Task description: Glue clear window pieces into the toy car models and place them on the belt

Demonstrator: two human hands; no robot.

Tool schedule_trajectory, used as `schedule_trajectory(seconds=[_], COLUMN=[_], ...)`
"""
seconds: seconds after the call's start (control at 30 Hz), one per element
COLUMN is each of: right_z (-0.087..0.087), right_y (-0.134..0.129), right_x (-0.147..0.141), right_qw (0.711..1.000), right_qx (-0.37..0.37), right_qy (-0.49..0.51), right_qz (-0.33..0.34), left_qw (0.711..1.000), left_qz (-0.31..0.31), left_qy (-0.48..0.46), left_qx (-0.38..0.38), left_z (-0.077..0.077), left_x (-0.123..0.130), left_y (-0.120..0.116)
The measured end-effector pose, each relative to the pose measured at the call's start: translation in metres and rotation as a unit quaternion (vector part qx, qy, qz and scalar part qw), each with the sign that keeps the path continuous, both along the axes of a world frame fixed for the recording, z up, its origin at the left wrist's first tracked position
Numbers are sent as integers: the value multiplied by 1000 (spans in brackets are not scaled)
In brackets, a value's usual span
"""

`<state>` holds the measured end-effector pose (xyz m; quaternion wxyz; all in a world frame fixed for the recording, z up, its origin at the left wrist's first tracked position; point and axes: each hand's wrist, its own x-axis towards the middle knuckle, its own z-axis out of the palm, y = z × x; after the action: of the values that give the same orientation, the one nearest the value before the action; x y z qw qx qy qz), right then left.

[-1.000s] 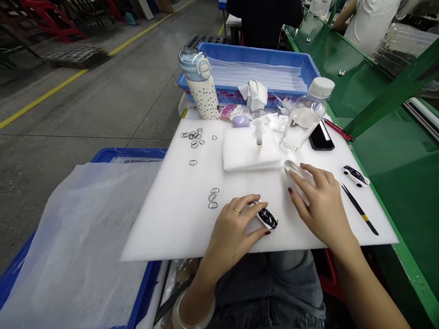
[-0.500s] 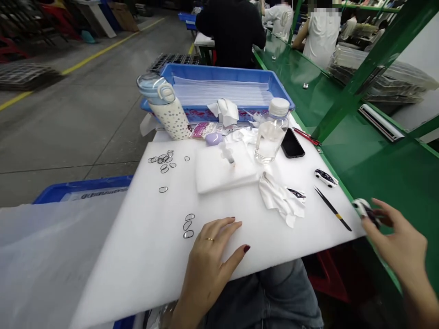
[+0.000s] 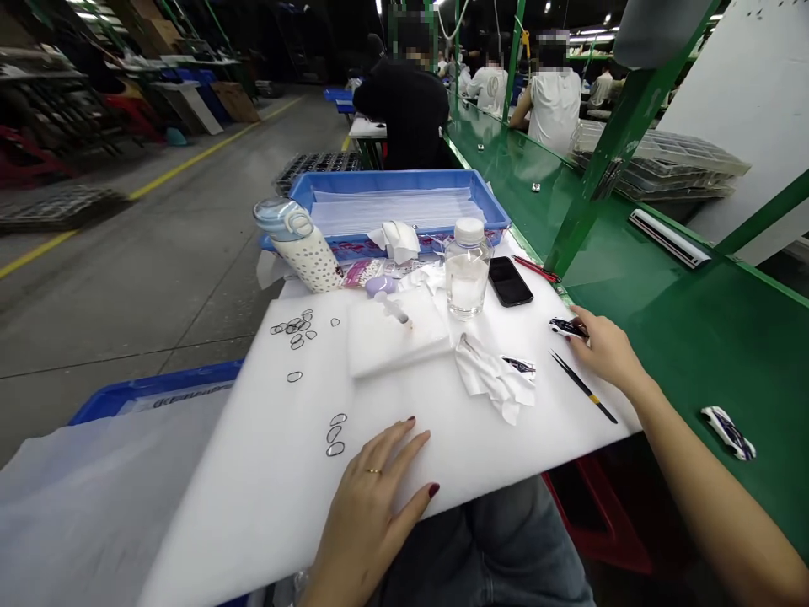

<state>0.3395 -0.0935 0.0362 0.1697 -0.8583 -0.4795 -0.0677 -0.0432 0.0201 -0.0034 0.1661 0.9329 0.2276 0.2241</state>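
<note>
My right hand (image 3: 603,347) reaches to the right edge of the white foam sheet (image 3: 265,506), its fingers closed on a small white and black toy car (image 3: 561,327). Beside it lie black tweezers with a yellow band (image 3: 585,387). Flat on the sheet near the front edge rests my left hand (image 3: 379,485), fingers spread and holding nothing. Left of it are three thin black rings (image 3: 334,434), with several more rings (image 3: 297,326) farther back. A crumpled white cloth (image 3: 490,377) lies mid-right with a dark-patterned car part (image 3: 519,366). Another toy car (image 3: 728,432) sits on the green bench.
A foam block (image 3: 398,337), a clear bottle (image 3: 468,274), a phone (image 3: 511,282), red pliers (image 3: 536,268) and a dotted flask (image 3: 308,257) stand or lie toward the back. Behind them is a blue tray (image 3: 395,181). A green post (image 3: 594,181) rises at right.
My right hand has moved from the green bench to the car at the sheet's right edge. The car it held is now on the bench. The camera view has tilted up.
</note>
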Motion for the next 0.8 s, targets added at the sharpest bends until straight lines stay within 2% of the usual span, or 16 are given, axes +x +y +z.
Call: schedule_trajectory(seconds=[0.07, 0.13, 0.17, 0.2, 0.27, 0.3, 0.33, 0.4, 0.47, 0.5, 0.6, 0.67, 0.7, 0.73, 0.8], right_z=[2, 3, 3, 5, 11, 16, 21, 30, 35, 36, 39, 43, 47, 50, 52], right_y=[15, 28, 35, 43, 60, 70, 82, 109, 138, 152, 180, 184, 181, 175, 156], right_x=[-29, -77, -103, -127, -161, -168, -171, -165, -156, -153, -150, -148, -146, -145, -145], right_qw=[997, 975, 949, 910, 846, 836, 848, 897, 931, 942, 955, 951, 938, 917, 857], right_qx=[60, 110, 83, 43, -3, 4, 34, 114, 141, 119, 12, -12, -7, 7, 62], right_qy=[-24, -7, 20, 43, 116, 162, 202, 247, 244, 234, 199, 208, 242, 289, 392], right_qz=[46, 191, 303, 411, 521, 524, 488, 348, 232, 212, 220, 230, 248, 274, 328], left_qw=[1000, 998, 997, 995, 992, 989, 986, 980, 979, 980, 988, 992, 992, 992, 988], left_qz=[18, 51, 66, 80, 109, 126, 143, 166, 153, 137, 74, 43, 34, 30, 34], left_qy=[-4, -17, -25, -34, -57, -69, -82, -110, -126, -123, -76, -50, -47, -53, -75], left_qx=[-9, -33, -44, -49, -40, -32, -22, -20, -53, -72, -112, -112, -112, -113, -128], left_z=[2, 5, 7, 7, 7, 5, 4, 1, 1, 3, 9, 12, 13, 13, 13], left_x=[2, 8, 11, 13, 14, 14, 13, 12, 13, 14, 17, 18, 19, 20, 23], left_y=[-3, -5, -6, -8, -14, -18, -23, -31, -35, -34, -21, -10, -6, -3, 0])
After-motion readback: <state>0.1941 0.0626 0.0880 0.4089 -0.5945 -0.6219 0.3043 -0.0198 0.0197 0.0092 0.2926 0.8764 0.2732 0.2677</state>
